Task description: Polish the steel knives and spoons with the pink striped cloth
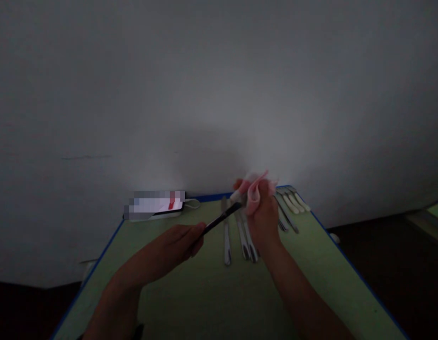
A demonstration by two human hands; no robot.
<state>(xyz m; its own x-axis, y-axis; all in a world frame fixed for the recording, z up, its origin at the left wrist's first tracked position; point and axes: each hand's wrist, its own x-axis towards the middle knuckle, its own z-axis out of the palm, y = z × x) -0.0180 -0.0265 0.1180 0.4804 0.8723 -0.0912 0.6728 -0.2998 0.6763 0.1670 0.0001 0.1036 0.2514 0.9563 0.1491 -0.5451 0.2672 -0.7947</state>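
Observation:
My left hand (185, 241) is closed around one end of a dark, slender piece of cutlery (219, 220), which slants up to the right above the table. A pink and white cloth (254, 194) is bunched in my right hand (264, 212), whose fingers are wrapped in it. The far end of the cutlery reaches the cloth and is partly hidden there, so its exact kind cannot be made out. Below and between my hands, a silver table knife (226, 236) and a few silver cutlery pieces (247, 243) lie side by side on the table.
The light green table (204, 297) has a blue edge and stands against a grey wall (219, 94). A phone (158, 208) with a lit screen lies at the back left. More silver cutlery (289, 219) and white-handled cutlery (296, 202) lie at the back right.

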